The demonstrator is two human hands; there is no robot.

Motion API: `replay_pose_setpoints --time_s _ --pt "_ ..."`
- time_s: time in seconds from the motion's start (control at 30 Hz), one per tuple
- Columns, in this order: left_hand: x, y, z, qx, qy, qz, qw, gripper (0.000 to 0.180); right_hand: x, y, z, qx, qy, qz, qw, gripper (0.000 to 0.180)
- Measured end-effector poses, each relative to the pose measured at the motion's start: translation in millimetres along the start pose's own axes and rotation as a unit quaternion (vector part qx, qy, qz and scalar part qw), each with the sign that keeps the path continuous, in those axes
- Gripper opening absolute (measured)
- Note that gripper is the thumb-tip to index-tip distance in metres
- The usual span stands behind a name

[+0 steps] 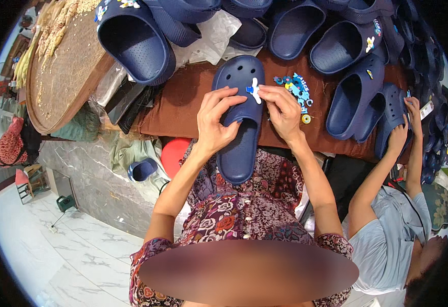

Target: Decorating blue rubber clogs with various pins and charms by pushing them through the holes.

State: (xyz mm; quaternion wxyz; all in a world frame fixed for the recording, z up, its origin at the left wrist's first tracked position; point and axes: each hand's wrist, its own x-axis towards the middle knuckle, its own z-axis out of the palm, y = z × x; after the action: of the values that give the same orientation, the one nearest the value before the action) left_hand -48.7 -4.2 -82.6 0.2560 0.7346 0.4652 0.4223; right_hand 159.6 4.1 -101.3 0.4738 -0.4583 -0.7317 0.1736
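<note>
A navy blue foam clog (pixel 237 158) lies in front of me, its holed toe pointing away and its heel over the table's near edge. My left hand (pixel 216 120) grips the clog's upper from the left, fingers bent on top and thumb at the opening's edge. My right hand (pixel 284 110) pinches a small white charm with a blue part (pixel 255 92) against the right side of the upper. Whether the charm's stem sits in a hole is hidden. Just right of that hand is a small pile of blue, white and yellow shoe charms (pixel 296 91).
Several navy clogs (pixel 344 46) crowd the far side and right of the brown-covered table (pixel 183 97). At right, a co-worker's hands (pixel 405 125) hold another clog (pixel 389 110). A round woven tray (pixel 65 66) stands at far left, near clear plastic wrapping (pixel 211 36).
</note>
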Motion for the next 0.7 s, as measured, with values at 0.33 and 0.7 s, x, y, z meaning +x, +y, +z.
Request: replay_pose_setpoints --time_s 0.33,0.7 --pt "-0.8 -0.4 1.7 0.004 0.007 0.001 1.000 0.044 -5.7 7.7 3.6 -0.004 0.013 -0.029 0.999 0.024" --pt "0.5 -1.0 2.0 -0.005 0.011 -0.001 1.000 0.044 0.2 10.6 2.5 -0.024 0.009 -0.052 0.998 0.025"
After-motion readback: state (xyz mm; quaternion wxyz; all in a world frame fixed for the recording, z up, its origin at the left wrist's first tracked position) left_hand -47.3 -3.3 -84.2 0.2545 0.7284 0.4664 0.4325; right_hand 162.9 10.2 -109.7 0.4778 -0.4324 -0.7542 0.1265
